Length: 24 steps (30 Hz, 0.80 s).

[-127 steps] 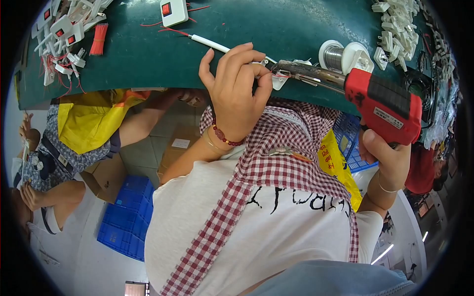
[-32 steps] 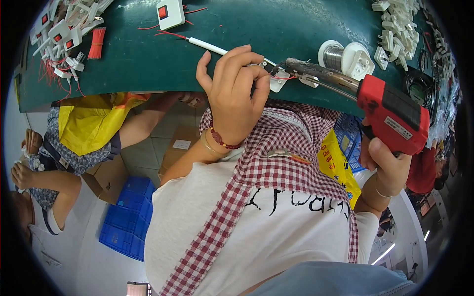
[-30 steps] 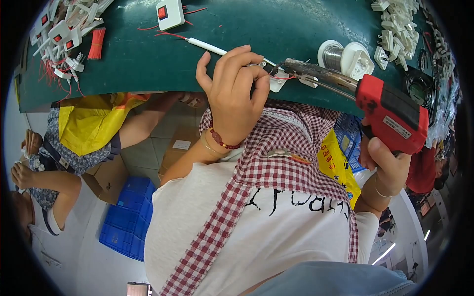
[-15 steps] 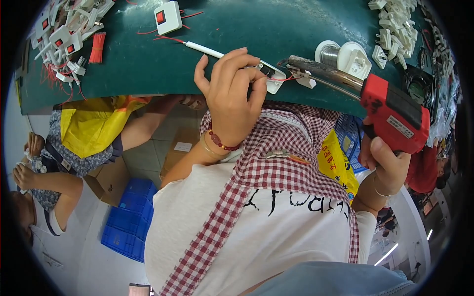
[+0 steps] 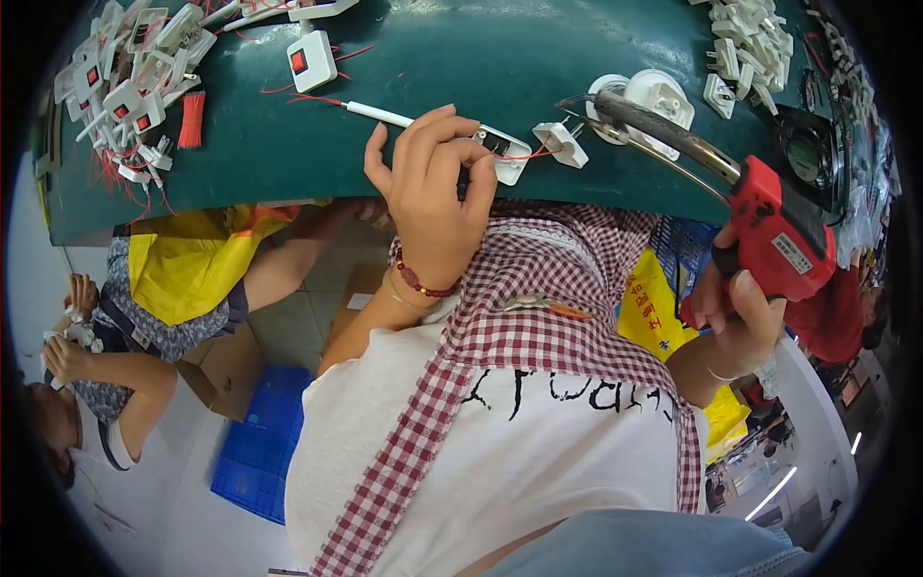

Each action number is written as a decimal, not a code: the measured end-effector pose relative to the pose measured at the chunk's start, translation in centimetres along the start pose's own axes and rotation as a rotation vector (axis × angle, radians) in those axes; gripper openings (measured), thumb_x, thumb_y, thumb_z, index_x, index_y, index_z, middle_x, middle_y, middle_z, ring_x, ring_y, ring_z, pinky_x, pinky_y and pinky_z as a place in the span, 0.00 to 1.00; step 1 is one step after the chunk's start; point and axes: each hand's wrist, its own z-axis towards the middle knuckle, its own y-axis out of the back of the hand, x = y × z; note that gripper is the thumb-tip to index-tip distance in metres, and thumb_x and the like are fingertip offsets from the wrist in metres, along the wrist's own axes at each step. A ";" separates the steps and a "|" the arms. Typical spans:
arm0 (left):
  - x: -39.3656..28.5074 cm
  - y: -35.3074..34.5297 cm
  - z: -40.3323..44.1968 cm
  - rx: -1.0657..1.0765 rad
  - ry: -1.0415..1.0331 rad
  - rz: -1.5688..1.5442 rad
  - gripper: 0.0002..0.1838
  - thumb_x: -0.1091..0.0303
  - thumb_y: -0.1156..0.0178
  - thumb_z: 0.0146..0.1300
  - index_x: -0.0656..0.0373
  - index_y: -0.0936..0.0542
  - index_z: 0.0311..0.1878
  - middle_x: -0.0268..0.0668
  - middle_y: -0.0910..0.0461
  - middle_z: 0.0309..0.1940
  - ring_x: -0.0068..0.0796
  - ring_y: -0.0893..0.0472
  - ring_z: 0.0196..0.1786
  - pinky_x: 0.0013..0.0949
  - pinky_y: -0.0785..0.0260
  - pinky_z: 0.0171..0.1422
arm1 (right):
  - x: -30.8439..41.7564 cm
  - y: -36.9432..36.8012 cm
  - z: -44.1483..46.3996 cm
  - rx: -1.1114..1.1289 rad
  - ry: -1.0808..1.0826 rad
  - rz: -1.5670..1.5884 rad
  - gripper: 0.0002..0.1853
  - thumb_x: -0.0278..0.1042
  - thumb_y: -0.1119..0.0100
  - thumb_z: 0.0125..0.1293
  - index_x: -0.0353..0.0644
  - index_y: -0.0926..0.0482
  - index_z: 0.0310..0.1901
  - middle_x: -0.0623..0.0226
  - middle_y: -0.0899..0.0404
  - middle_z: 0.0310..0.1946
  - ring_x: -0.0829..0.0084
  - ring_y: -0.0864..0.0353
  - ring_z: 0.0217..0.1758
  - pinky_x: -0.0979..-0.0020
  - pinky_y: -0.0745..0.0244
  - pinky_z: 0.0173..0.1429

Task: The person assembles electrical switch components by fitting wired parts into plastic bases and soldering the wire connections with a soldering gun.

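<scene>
My left hand (image 5: 433, 192), with a beaded bracelet at the wrist, rests its bent fingers over a long white plastic housing (image 5: 514, 171) on the green table, gripping it. Dark inner parts and red wires show at the housing's uncovered right end. A white rod end (image 5: 370, 112) with red wires sticks out at the left. Red wires run right to a white plug piece (image 5: 561, 142). My right hand (image 5: 735, 313) is closed round the handle of a red soldering gun (image 5: 784, 231). Its tip is above the plug piece, apart from the housing.
A white solder spool (image 5: 663, 96) stands behind the gun's barrel. A white block with a red switch (image 5: 311, 61) lies at the back. Piles of white switch parts (image 5: 125, 91) and plug parts (image 5: 745, 43) flank the table. Another person (image 5: 106, 375) sits at the left.
The soldering gun has moved up and away from the housing's wires. The plug piece beside the housing now shows more fully. My left hand keeps its hold; the whole view has shifted slightly.
</scene>
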 end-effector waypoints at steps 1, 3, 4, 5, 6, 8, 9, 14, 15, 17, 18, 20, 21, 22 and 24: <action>0.0 0.0 0.0 0.000 0.003 0.008 0.05 0.76 0.38 0.50 0.55 0.25 0.29 0.31 0.22 0.40 0.33 0.22 0.53 0.51 0.55 0.68 | -0.3 -0.4 -0.2 -0.035 0.027 0.041 0.23 0.36 0.44 0.59 0.23 0.33 0.48 0.61 0.29 0.15 0.81 0.39 0.09 0.80 0.41 0.15; 0.1 0.0 -0.1 0.012 -0.003 0.013 0.05 0.74 0.38 0.50 0.55 0.25 0.29 0.31 0.22 0.40 0.34 0.22 0.53 0.51 0.56 0.68 | -0.9 -0.4 -0.6 -0.073 0.059 0.086 0.23 0.37 0.44 0.59 0.24 0.33 0.48 0.63 0.32 0.12 0.82 0.40 0.08 0.80 0.40 0.15; 0.1 0.0 0.0 0.024 -0.004 0.017 0.06 0.73 0.37 0.50 0.55 0.25 0.30 0.31 0.21 0.40 0.35 0.23 0.54 0.52 0.57 0.69 | -1.2 -0.2 -0.8 -0.088 0.059 0.136 0.23 0.38 0.44 0.59 0.25 0.34 0.48 0.63 0.32 0.13 0.82 0.41 0.08 0.80 0.40 0.15; 0.0 0.2 0.1 0.023 -0.012 0.016 0.06 0.73 0.37 0.50 0.55 0.25 0.30 0.31 0.21 0.40 0.35 0.23 0.54 0.52 0.57 0.69 | -1.5 0.0 -1.0 -0.103 0.060 0.186 0.24 0.38 0.44 0.60 0.25 0.34 0.48 0.63 0.32 0.13 0.81 0.42 0.08 0.80 0.39 0.15; -0.3 0.5 0.1 0.057 -0.006 0.018 0.10 0.71 0.36 0.49 0.55 0.24 0.35 0.31 0.22 0.42 0.36 0.24 0.56 0.54 0.60 0.71 | -1.7 0.1 -1.2 -0.107 0.067 0.187 0.24 0.38 0.44 0.60 0.25 0.34 0.48 0.63 0.32 0.13 0.81 0.42 0.08 0.80 0.39 0.15; -0.9 1.5 0.5 0.092 -0.005 0.021 0.14 0.69 0.35 0.48 0.55 0.24 0.40 0.32 0.22 0.45 0.38 0.25 0.58 0.57 0.63 0.72 | -2.2 0.4 -1.7 -0.155 0.073 0.213 0.23 0.41 0.46 0.63 0.30 0.36 0.50 0.67 0.34 0.15 0.85 0.42 0.08 0.83 0.41 0.14; -1.3 2.2 0.8 0.142 -0.016 0.059 0.21 0.67 0.33 0.47 0.56 0.26 0.46 0.33 0.23 0.47 0.39 0.27 0.60 0.59 0.67 0.72 | -2.5 0.7 -1.9 -0.157 0.078 0.217 0.23 0.41 0.46 0.63 0.30 0.36 0.50 0.67 0.34 0.15 0.85 0.42 0.08 0.83 0.41 0.14; -0.4 3.3 1.6 0.320 -0.109 0.190 0.35 0.64 0.31 0.46 0.58 0.32 0.59 0.36 0.28 0.54 0.41 0.32 0.65 0.65 0.72 0.72 | -3.1 1.0 -2.2 -0.211 0.105 0.289 0.21 0.39 0.47 0.64 0.32 0.36 0.51 0.67 0.34 0.15 0.85 0.41 0.09 0.84 0.41 0.15; 0.1 2.9 1.4 0.332 -0.141 0.185 0.35 0.64 0.30 0.46 0.58 0.32 0.58 0.37 0.28 0.54 0.42 0.31 0.64 0.65 0.70 0.73 | -3.2 0.9 -2.2 -0.211 0.113 0.296 0.21 0.39 0.47 0.64 0.32 0.36 0.51 0.67 0.34 0.15 0.85 0.41 0.09 0.84 0.41 0.15; 0.2 2.4 1.4 0.340 -0.189 0.178 0.34 0.65 0.30 0.46 0.59 0.32 0.58 0.38 0.28 0.54 0.42 0.31 0.63 0.64 0.69 0.73 | -3.3 0.9 -2.3 -0.206 0.133 0.323 0.20 0.39 0.47 0.64 0.32 0.35 0.51 0.67 0.34 0.15 0.85 0.43 0.09 0.83 0.42 0.14; 0.1 2.5 1.3 0.354 -0.190 0.150 0.35 0.66 0.30 0.45 0.59 0.32 0.58 0.39 0.28 0.53 0.42 0.30 0.61 0.64 0.68 0.73 | -3.4 1.1 -2.4 -0.208 0.144 0.326 0.20 0.39 0.47 0.64 0.32 0.35 0.51 0.67 0.34 0.15 0.85 0.43 0.09 0.83 0.42 0.14; -0.5 2.6 1.6 0.333 -0.203 0.119 0.33 0.67 0.29 0.44 0.59 0.29 0.56 0.41 0.27 0.48 0.43 0.28 0.54 0.59 0.56 0.73 | -3.6 1.4 -2.6 -0.207 0.150 0.356 0.20 0.38 0.47 0.64 0.32 0.35 0.51 0.68 0.35 0.14 0.85 0.44 0.09 0.83 0.44 0.14; -0.5 2.6 1.6 0.324 -0.213 0.127 0.33 0.67 0.29 0.44 0.59 0.29 0.56 0.41 0.27 0.48 0.43 0.28 0.54 0.59 0.56 0.73 | -3.6 1.5 -2.5 -0.201 0.163 0.362 0.20 0.38 0.47 0.64 0.32 0.35 0.51 0.68 0.35 0.14 0.85 0.44 0.09 0.83 0.44 0.14; -0.4 2.6 1.4 0.320 -0.205 0.055 0.31 0.67 0.29 0.43 0.60 0.27 0.54 0.41 0.27 0.46 0.44 0.27 0.52 0.55 0.48 0.69 | -3.5 1.6 -2.5 -0.221 0.161 0.360 0.20 0.38 0.48 0.65 0.32 0.35 0.51 0.68 0.35 0.14 0.86 0.44 0.09 0.83 0.44 0.14; -1.0 3.2 1.2 0.308 -0.099 -0.075 0.27 0.68 0.28 0.41 0.61 0.23 0.49 0.42 0.27 0.43 0.44 0.25 0.47 0.41 0.30 0.53 | -3.5 1.8 -2.5 -0.226 0.166 0.361 0.19 0.39 0.48 0.65 0.33 0.35 0.51 0.68 0.35 0.14 0.86 0.44 0.09 0.83 0.45 0.14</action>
